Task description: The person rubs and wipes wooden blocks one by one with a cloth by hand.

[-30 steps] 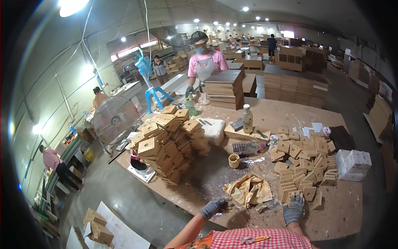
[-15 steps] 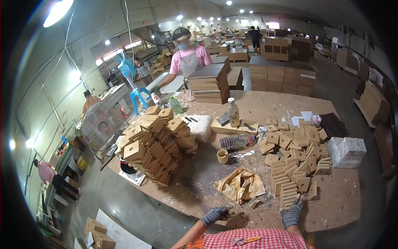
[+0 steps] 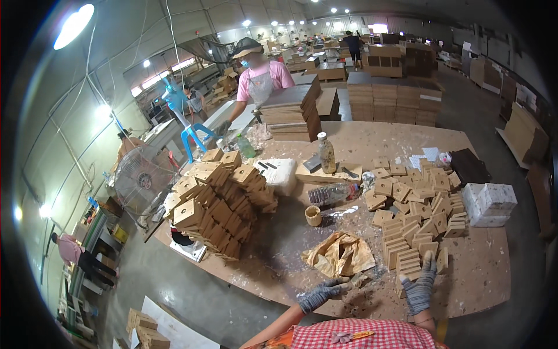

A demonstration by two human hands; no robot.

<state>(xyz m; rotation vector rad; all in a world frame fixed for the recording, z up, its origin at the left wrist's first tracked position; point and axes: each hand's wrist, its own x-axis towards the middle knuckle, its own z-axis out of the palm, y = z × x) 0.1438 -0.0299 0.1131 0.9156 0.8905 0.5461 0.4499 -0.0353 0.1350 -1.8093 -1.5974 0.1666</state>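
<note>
My right hand (image 3: 421,286), in a grey glove, lies spread at the near end of a row of small wooden blocks (image 3: 408,266). Its thumb is beside the row's near end and its fingers reach along the right side; no block shows clearly in its grip. My left hand (image 3: 323,293), also gloved, hovers over the table's near edge with fingers stretched to the right and nothing visible in them. Just beyond it lies a crumpled, stained brown sheet (image 3: 339,255). More loose blocks with holes (image 3: 401,191) spread behind the row.
A tall stack of holed blocks (image 3: 215,203) stands on the table's left. Between lie a small cup (image 3: 313,216), a plastic bottle on its side (image 3: 328,194) and an upright bottle (image 3: 326,154). White wrapped bundles (image 3: 489,205) sit at right. A co-worker (image 3: 263,81) stands across the table.
My right hand has moved forward along the block row and its fingers have spread. My left hand has shifted right and slightly forward. The view has tilted a little.
</note>
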